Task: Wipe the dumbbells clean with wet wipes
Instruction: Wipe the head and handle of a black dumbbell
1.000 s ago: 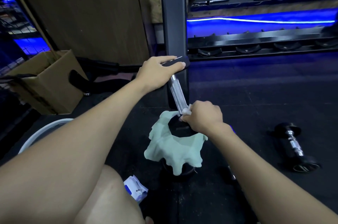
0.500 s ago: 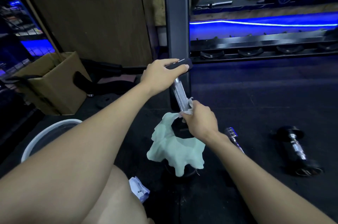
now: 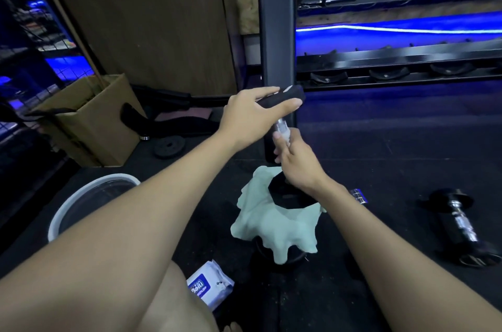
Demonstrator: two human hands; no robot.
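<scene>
Down at the bottom edge, the pack of wet wipes (image 3: 209, 286) lies on the dark floor (image 3: 380, 147) beside the person's knee; its blue label carries white lettering, but the letters are too blurred and turned to read. No other writing can be made out.

The dumbbell (image 3: 282, 125) stands upright, tilted a little, between the two hands. Its lower black head (image 3: 292, 194) rests on a pale green cloth (image 3: 274, 225) that drapes over some dark round thing on the floor. The left hand (image 3: 252, 111) lies over the upper black head (image 3: 285, 95), its grip pressed around that end from above, thumb beneath and fingers along the top. Just below it, the right hand (image 3: 294, 160) is wrapped around the knurled metal handle, its grip pinching a white wet wipe (image 3: 284, 136) against the bar; a bit of the wipe shows above the fingers. The two hands are nearly touching.

A second dumbbell (image 3: 459, 225) lies on its side on the floor, well apart to the right. A short chrome bar end (image 3: 358, 194) shows just beyond the right forearm. To the left sit a white-rimmed bucket (image 3: 81, 198) and, farther back, a cardboard box (image 3: 89, 120). Behind the dumbbell rises a dark upright post (image 3: 277, 19) of a rack with blue lighting along it.
</scene>
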